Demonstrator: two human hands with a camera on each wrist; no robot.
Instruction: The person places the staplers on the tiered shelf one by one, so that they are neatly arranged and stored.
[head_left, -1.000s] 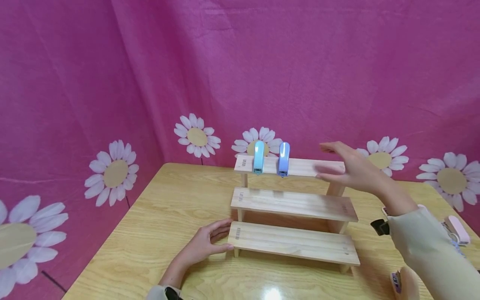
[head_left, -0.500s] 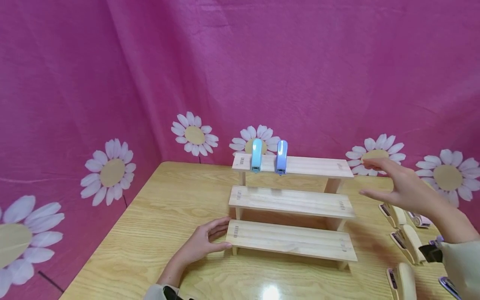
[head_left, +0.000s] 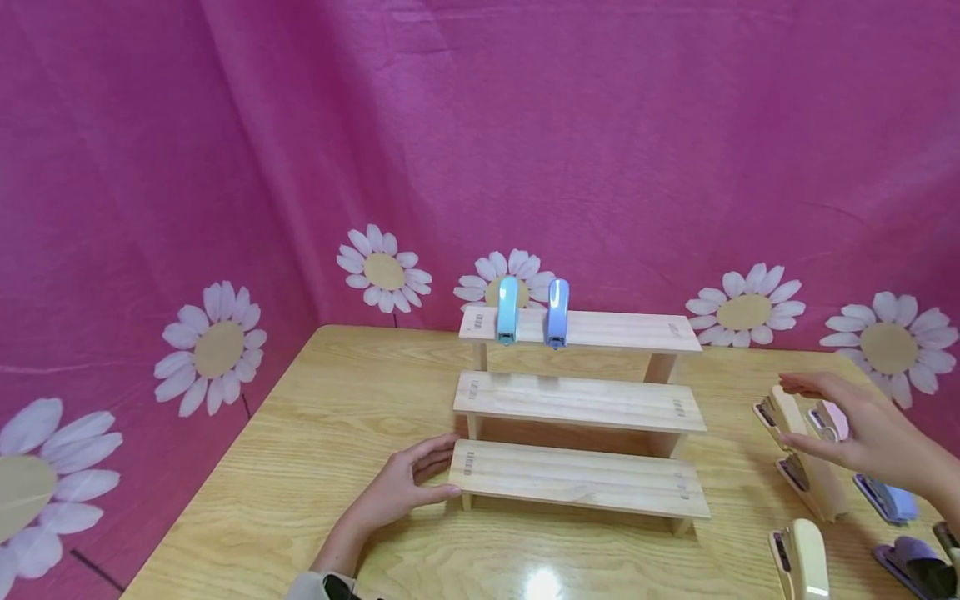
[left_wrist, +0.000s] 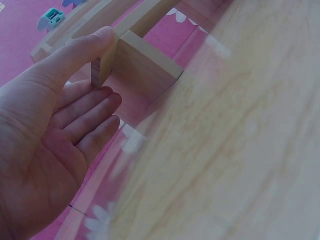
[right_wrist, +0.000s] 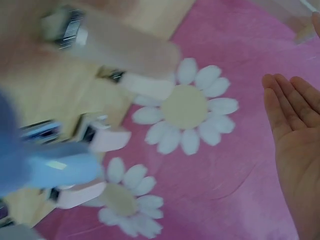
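Note:
A three-tier wooden display stand [head_left: 577, 479] is on the table. My left hand [head_left: 397, 487] holds the left end of its lowest shelf, thumb at the front corner and fingers at the rear. In the left wrist view, the shelf's end lies between thumb and fingers. On the top shelf, a teal stapler [head_left: 507, 310] and a periwinkle stapler [head_left: 557, 312] stand side by side towards the left. My right hand [head_left: 881, 442], thumb and fingers apart and holding nothing, hovers over staplers at the right, nearest a cream stapler [head_left: 782, 417] and a pink stapler [head_left: 834, 421].
Further staplers lie right of the stand: a beige one [head_left: 813, 487], a front cream one [head_left: 810, 554], a blue one [head_left: 892, 502] and a dark purple one [head_left: 911, 560]. Behind the wooden table [head_left: 360, 392] hangs a magenta cloth [head_left: 585, 150] with daisies.
My right hand has moved from beside the top shelf rightward and down to above the staplers. The left hand stays at the lowest shelf. The head view has shifted slightly.

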